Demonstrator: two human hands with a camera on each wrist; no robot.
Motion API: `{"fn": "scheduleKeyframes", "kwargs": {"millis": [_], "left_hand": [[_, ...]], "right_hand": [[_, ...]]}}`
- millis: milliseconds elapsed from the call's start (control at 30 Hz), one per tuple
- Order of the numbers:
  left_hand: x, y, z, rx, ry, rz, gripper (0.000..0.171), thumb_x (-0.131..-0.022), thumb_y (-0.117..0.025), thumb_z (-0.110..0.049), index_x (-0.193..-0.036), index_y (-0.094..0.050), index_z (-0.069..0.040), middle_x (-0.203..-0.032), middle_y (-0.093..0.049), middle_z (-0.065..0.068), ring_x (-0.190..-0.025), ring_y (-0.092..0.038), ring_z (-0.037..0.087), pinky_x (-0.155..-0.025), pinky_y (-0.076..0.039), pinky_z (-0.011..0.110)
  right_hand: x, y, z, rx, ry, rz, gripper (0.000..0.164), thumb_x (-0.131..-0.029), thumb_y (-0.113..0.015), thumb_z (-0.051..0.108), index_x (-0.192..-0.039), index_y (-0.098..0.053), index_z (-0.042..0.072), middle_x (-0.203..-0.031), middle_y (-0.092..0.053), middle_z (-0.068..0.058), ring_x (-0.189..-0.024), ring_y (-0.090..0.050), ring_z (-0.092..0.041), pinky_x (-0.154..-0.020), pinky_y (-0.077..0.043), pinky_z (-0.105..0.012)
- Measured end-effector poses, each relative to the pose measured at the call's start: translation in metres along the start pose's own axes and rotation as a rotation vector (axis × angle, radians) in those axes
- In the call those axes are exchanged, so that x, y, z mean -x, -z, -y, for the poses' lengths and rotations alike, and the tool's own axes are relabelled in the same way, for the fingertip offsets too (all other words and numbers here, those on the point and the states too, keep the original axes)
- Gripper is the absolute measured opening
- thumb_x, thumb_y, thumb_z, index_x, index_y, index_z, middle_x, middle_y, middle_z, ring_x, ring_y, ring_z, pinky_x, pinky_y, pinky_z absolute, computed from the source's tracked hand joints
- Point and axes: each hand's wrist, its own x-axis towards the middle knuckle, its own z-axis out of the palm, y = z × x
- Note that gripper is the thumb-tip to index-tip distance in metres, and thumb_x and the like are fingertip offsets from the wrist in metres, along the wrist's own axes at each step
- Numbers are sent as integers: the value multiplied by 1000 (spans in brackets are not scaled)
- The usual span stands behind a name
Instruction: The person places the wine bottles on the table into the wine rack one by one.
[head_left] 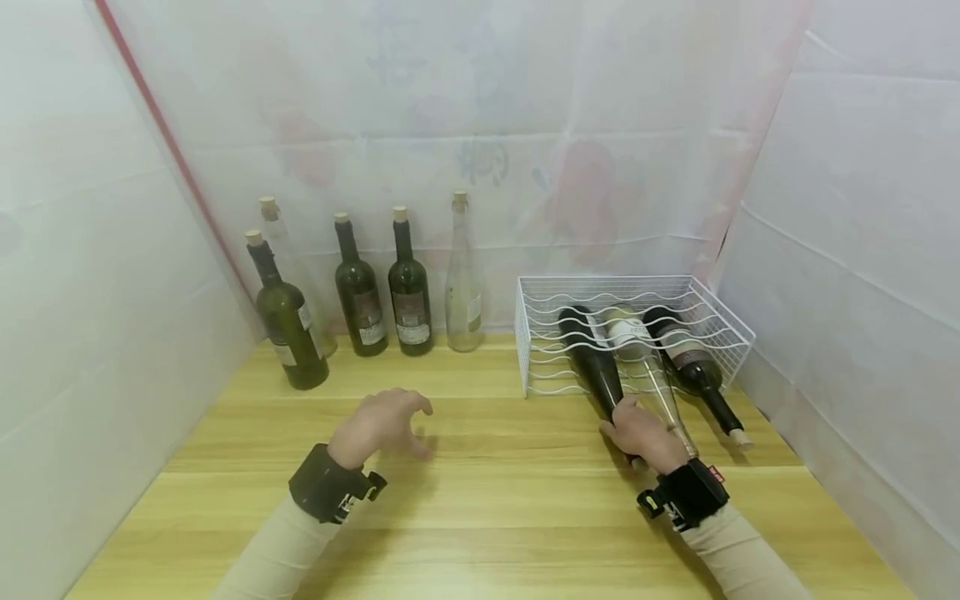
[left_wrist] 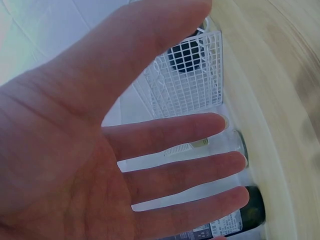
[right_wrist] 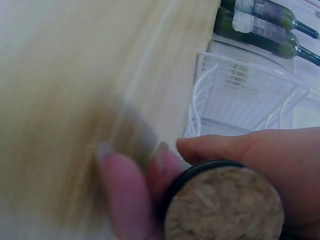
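My right hand point(head_left: 647, 435) grips the neck of a dark wine bottle point(head_left: 592, 358), whose body lies in the white wire rack point(head_left: 522, 342). Its cork point(right_wrist: 225, 207) faces the camera in the right wrist view, with fingers and thumb around the neck. Beside it in the rack lie a clear bottle point(head_left: 660, 387) with a pale label and another dark bottle point(head_left: 701, 375), its corked neck jutting out over the front. My left hand point(head_left: 382, 425) hovers over the table, fingers spread and thumb apart, holding nothing.
Along the back left stand several corked bottles: a green bottle point(head_left: 288, 333) nearest, a clear bottle point(head_left: 315, 325) behind it, two more green bottles, one a dark green bottle point(head_left: 410, 308), and a clear bottle point(head_left: 461, 292). White sheeting point(head_left: 480, 100) surrounds the wooden table point(head_left: 480, 500).
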Motion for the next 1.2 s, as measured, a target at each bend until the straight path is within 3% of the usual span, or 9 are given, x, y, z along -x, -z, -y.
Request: {"fn": "scheduleKeyframes", "kwargs": {"millis": [200, 300, 433, 533, 600, 667, 800, 1000, 1200], "left_hand": [[1, 0, 0, 5, -9, -4, 65, -71, -92, -37, -126, -69, -13, -137, -67, 11, -125, -62, 37, -102, -51, 59], [1, 1, 2, 4, -4, -6, 64, -71, -92, -38, -126, -69, -13, -137, -67, 11, -126, -61, 37, -102, -51, 59], [1, 0, 3, 3, -8, -7, 64, -72, -92, -38, -126, -69, -13, -136, -68, 11, -125, -62, 37, -101, -52, 59], [1, -1, 3, 1, -8, -6, 64, -72, -92, -39, -126, -69, -13, -137, -67, 11, -125, -62, 38, -101, -52, 60], [0, -1, 3, 0, -6, -5, 64, -72, -92, -39, -126, -69, -13, -137, -67, 11, -126, -62, 38, -102, -51, 60], [0, 0, 3, 1, -7, -3, 64, -72, -92, -39, -126, -69, -13, -138, -67, 11, -126, -61, 38, -102, -51, 61], [-1, 0, 2, 4, -9, -2, 64, -72, -92, -38, -126, -69, -13, -138, -67, 10, -127, -61, 38, -102, -51, 61], [-1, 0, 2, 2, -2, 4, 64, -72, -92, -38, -126, -69, -14, -138, -67, 10, -128, -61, 37, -102, -51, 60], [-1, 0, 2, -2, 6, 11, 65, -72, -93, -39, -127, -69, -14, -138, -66, 11, -128, -60, 38, -102, -51, 61]], "right_hand": [[-4, -4, -1, -37, -36, 4, 58, -105, -57, 23, -119, -33, -28, -69, -58, -17, -61, -61, -29, -61, -50, -40], [-8, -2, -2, -39, -19, 29, 70, -105, -58, 25, -127, -28, -34, -70, -61, -21, -64, -64, -32, -63, -51, -42], [-8, 4, -4, -82, 3, 63, 84, -102, -60, 29, -133, -21, -38, -87, -66, -35, -78, -69, -39, -74, -56, -49], [-5, 10, -10, -181, 3, 125, 81, -99, -63, 29, -132, -25, -33, -97, -64, -36, -77, -69, -38, -73, -58, -47], [-2, 13, -15, -280, -6, 185, 73, -97, -65, 28, -132, -29, -26, -98, -63, -31, -70, -68, -32, -67, -59, -43], [0, 16, -20, -375, -12, 236, 62, -96, -66, 26, -127, -34, -17, -94, -60, -21, -60, -65, -25, -57, -58, -37], [5, 23, -26, -522, -16, 319, 54, -97, -67, 19, -129, -35, -11, -91, -61, -18, -57, -66, -20, -54, -61, -36], [7, 30, -29, -566, -8, 353, 63, -99, -65, 13, -140, -28, -16, -91, -65, -21, -60, -71, -24, -60, -63, -41], [8, 32, -26, -552, -12, 344, 36, -99, -66, 12, -118, -45, -12, -88, -65, -21, -61, -71, -23, -62, -64, -41]]}}
